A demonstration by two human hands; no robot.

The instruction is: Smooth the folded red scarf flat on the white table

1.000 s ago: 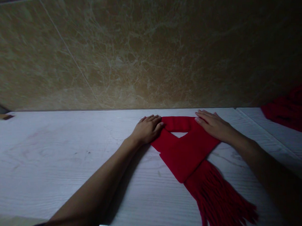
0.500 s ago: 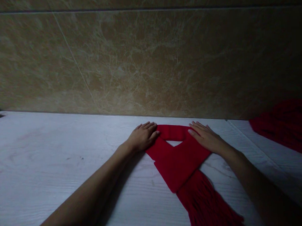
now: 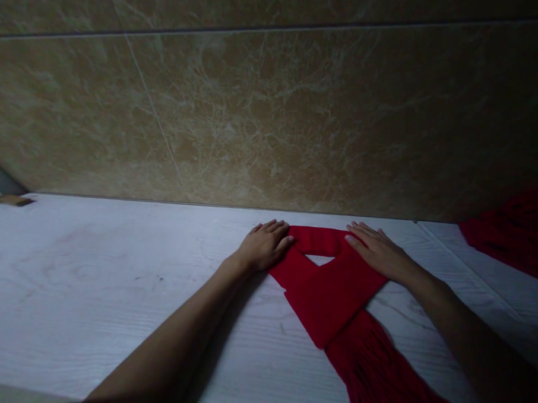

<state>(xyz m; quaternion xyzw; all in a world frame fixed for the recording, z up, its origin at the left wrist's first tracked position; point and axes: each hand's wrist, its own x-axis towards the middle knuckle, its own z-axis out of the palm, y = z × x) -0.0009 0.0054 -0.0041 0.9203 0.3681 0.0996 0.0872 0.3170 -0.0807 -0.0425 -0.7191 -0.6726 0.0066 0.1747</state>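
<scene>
Your left hand (image 3: 264, 248) and right hand (image 3: 378, 251) lie flat, fingers straight and gripping nothing, on either end of the red scarf's (image 3: 329, 294) folded band, which runs along the wall (image 3: 265, 118), with its crossed tails trailing away from that wall.

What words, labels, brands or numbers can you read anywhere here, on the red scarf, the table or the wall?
None: no writing, label or number shows on the red scarf, the white table, the marbled wall tiles or the red fabric at the right edge.
</scene>
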